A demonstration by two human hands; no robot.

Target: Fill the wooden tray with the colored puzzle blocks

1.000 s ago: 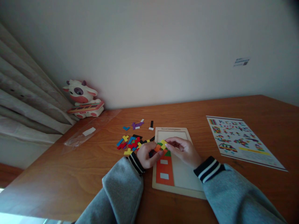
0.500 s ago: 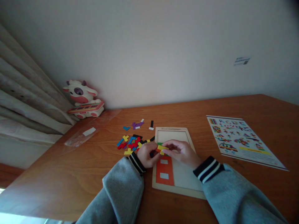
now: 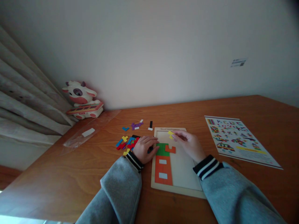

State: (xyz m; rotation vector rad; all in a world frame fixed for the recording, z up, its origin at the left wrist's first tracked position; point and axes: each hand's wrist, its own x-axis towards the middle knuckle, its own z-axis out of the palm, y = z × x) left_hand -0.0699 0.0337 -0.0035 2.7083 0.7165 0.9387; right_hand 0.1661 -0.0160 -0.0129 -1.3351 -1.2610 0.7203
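Note:
A yellow puzzle piece is pinched in my right hand, above the upper part of the wooden tray board. My left hand rests at the board's left edge with fingers stretched and apart, holding nothing I can see. Its fingertips are beside the green pieces in the board. An orange piece with a notch lies against the green ones. Below them, orange pieces fill the left column around two pale square gaps.
Loose coloured pieces lie left of the board, partly behind my left hand. Purple pieces are farther back. A printed pattern sheet lies at right. A clear plastic bag and a cow toy are at left.
Both hands were together over the board's left column. The right hand has moved up and right with the yellow piece; the left has drawn back and opened. The orange notched piece now shows.

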